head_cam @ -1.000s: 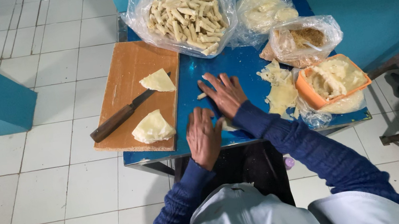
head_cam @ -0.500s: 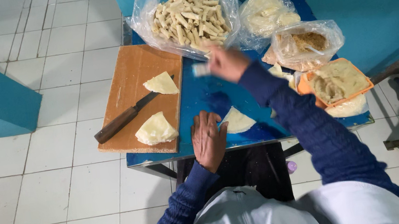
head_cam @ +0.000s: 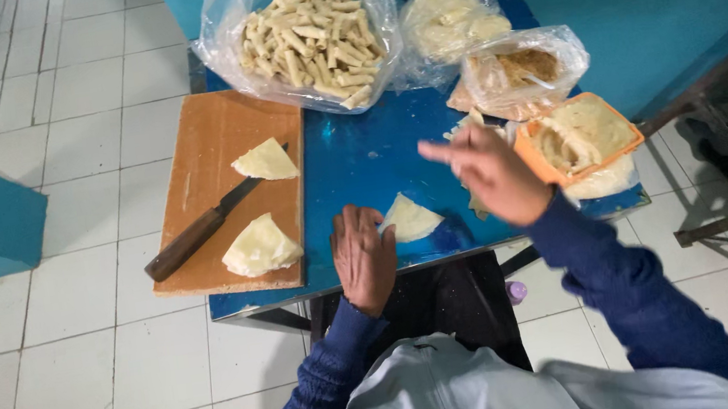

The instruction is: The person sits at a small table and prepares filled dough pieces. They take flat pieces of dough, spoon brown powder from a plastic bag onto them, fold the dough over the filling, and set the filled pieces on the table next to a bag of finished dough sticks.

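My left hand point(head_cam: 364, 257) lies flat on the blue table point(head_cam: 358, 163), fingertips touching the edge of a pale triangular pastry sheet point(head_cam: 411, 218). My right hand point(head_cam: 488, 173) hovers above the table's right half, fingers loosely curled with the index extended; it holds nothing I can see. It is close to an orange tub point(head_cam: 578, 136) of folded pastry sheets. A clear bag point(head_cam: 307, 37) full of rolled pastry sticks stands at the back of the table.
A wooden cutting board point(head_cam: 224, 191) at the left carries a wooden-handled knife point(head_cam: 202, 232) and two triangular pastry pieces point(head_cam: 261, 247). Two more plastic bags point(head_cam: 516, 69) of food sit at the back right. White tiled floor surrounds the table; a blue wall is behind.
My right hand went from the table centre up to the bag of rolled sticks, then swung right and back toward the orange tub. The left hand stayed near the pastry sheet.
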`<state>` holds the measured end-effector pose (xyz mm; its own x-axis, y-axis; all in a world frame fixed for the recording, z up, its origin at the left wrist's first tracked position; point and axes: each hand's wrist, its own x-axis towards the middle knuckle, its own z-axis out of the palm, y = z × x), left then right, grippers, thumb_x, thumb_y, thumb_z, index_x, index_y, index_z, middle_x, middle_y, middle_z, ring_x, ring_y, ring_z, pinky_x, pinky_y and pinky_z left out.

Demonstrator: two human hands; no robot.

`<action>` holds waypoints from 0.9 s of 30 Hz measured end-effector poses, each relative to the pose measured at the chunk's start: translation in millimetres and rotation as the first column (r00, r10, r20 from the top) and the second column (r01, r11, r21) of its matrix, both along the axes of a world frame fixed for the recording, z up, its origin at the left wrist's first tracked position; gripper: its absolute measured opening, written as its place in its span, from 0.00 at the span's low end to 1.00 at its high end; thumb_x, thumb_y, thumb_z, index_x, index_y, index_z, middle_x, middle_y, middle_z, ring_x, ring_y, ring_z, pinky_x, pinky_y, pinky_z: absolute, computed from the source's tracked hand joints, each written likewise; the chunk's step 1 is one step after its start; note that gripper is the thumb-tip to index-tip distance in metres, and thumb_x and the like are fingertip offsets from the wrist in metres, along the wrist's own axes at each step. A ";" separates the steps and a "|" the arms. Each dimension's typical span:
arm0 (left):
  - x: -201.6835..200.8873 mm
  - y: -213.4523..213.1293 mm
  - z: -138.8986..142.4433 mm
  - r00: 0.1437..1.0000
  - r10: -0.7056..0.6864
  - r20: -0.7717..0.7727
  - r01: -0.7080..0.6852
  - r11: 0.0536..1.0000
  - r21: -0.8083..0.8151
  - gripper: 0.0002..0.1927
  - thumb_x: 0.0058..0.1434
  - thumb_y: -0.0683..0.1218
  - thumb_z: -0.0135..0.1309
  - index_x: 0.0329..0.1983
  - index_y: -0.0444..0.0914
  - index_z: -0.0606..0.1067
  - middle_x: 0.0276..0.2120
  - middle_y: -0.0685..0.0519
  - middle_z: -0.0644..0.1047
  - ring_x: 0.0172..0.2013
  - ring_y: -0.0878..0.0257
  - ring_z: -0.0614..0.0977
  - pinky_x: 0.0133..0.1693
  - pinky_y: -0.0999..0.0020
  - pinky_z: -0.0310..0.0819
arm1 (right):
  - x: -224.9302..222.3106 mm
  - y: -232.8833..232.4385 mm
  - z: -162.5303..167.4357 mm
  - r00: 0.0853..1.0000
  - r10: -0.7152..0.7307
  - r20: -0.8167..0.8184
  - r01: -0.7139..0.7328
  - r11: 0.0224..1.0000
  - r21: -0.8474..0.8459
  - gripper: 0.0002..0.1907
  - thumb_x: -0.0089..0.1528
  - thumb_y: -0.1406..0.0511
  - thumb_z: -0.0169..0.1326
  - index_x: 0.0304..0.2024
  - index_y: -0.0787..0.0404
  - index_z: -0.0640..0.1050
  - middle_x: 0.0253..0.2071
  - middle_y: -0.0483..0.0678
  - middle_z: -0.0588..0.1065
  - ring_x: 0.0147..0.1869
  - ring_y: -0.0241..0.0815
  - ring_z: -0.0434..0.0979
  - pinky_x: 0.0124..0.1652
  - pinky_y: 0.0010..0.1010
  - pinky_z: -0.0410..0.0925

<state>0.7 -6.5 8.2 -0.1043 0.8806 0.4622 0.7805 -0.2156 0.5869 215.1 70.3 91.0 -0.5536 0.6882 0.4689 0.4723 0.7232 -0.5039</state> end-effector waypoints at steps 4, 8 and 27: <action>-0.4 0.8 5.1 1.000 0.002 -0.002 -0.002 1.000 -0.008 0.15 0.52 0.42 0.64 0.41 0.38 0.72 0.41 0.47 0.70 0.46 0.46 0.72 0.44 0.51 0.64 | -14.8 -35.1 -62.9 0.962 -0.135 0.238 0.126 0.991 0.050 0.43 0.51 0.81 0.46 0.66 0.44 0.75 0.43 0.47 0.65 0.48 0.49 0.65 0.51 0.38 0.63; -1.3 -2.2 7.8 1.000 -0.005 -0.019 0.005 1.000 -0.004 0.21 0.51 0.42 0.64 0.50 0.40 0.74 0.42 0.47 0.71 0.46 0.46 0.71 0.44 0.51 0.65 | -33.4 -41.4 -96.2 0.811 -0.329 0.484 0.251 0.943 0.220 0.37 0.60 0.74 0.48 0.70 0.38 0.69 0.46 0.46 0.65 0.49 0.50 0.66 0.45 0.47 0.62; -5.3 -0.2 -9.9 0.998 -0.050 0.046 0.046 0.996 0.075 0.14 0.55 0.38 0.62 0.41 0.34 0.71 0.41 0.44 0.70 0.43 0.44 0.70 0.45 0.50 0.65 | 127.5 148.3 -20.9 0.499 -0.621 0.605 0.569 0.761 0.312 0.14 0.63 0.68 0.58 0.41 0.39 0.87 0.40 0.44 0.78 0.52 0.49 0.68 0.52 0.50 0.59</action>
